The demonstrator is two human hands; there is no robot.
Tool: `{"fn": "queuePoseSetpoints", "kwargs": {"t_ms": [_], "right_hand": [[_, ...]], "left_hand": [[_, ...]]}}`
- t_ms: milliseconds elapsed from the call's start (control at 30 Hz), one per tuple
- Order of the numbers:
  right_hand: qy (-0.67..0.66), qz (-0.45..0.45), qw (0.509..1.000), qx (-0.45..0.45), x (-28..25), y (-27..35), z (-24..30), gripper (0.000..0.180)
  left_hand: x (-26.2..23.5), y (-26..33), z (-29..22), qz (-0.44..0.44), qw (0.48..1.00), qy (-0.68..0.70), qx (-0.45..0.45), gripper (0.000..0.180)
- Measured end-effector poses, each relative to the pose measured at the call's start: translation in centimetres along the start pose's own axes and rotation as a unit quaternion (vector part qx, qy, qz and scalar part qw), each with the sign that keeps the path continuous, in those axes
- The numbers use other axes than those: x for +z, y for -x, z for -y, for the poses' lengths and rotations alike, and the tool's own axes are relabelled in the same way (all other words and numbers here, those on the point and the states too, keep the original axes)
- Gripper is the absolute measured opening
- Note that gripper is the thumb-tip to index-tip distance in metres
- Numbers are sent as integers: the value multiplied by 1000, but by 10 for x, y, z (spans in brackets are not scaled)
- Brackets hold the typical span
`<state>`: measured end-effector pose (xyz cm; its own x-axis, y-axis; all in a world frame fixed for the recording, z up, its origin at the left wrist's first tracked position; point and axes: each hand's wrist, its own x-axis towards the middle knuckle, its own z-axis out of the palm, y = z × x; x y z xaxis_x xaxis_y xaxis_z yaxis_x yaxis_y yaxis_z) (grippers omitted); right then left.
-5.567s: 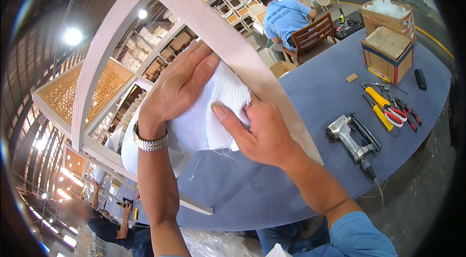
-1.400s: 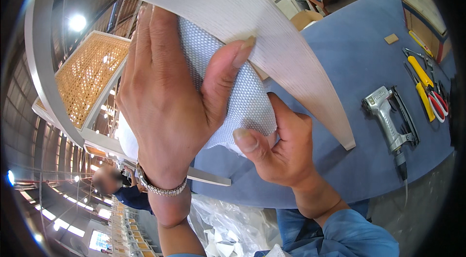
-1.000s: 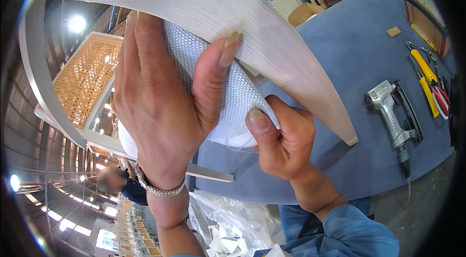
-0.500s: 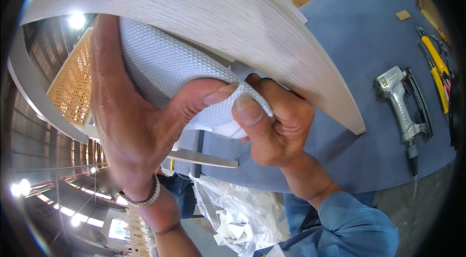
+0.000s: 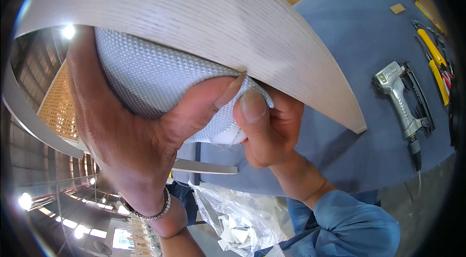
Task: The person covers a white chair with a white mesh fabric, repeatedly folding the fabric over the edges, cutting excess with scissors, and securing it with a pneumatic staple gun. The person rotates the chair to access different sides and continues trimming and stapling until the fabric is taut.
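Observation:
Light grey woven upholstery fabric [image 5: 150,70] wraps a padded part beneath a pale wooden chair leg [image 5: 233,28]. My left hand [image 5: 131,126] is gripping the padded part, its thumb pressed on the fabric close to the wood. The left fingers are hidden behind the piece. My right hand [image 5: 272,126] pinches the fabric's edge between thumb and curled fingers, just right of the left thumb. Below the pinch a bit of white padding [image 5: 229,135] shows under the cloth.
On the blue-grey table [image 5: 335,160] lies a silver staple gun [image 5: 400,96] with a hose. Yellow-handled pliers [image 5: 432,48] and a small wooden block [image 5: 397,8] are farther right. Woven cane [image 5: 59,106] shows at left. A clear plastic bag [image 5: 242,213] of white scraps hangs below the table.
The wooden leg and the fabric edge have come closer together, covering the gap between them. My left hand has shifted slightly left and down; the right still pinches the edge, more tucked under the wood.

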<state>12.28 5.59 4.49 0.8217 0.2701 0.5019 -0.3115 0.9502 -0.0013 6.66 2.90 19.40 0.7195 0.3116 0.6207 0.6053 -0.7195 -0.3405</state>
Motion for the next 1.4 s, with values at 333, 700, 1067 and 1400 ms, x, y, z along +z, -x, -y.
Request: {"fn": "queuePoseSetpoints", "kwargs": {"t_ms": [333,700,1067,1400], "right_hand": [[-155,27,973,167,-15,-6,-8,16],[-276,174,931,162,-61,-19,-73,43],[-247,33,918,309,-31,-30,-24,31],[287,100,925,228,-32,1,117,28]], "left_hand": [[5,-10,-4,-25,989,-136,47,123],[10,-12,-8,-92,978,-161,99,120],[7,-10,-9,-115,976,-177,56,110],[9,-5,-9,-143,975,-166,33,106]]}}
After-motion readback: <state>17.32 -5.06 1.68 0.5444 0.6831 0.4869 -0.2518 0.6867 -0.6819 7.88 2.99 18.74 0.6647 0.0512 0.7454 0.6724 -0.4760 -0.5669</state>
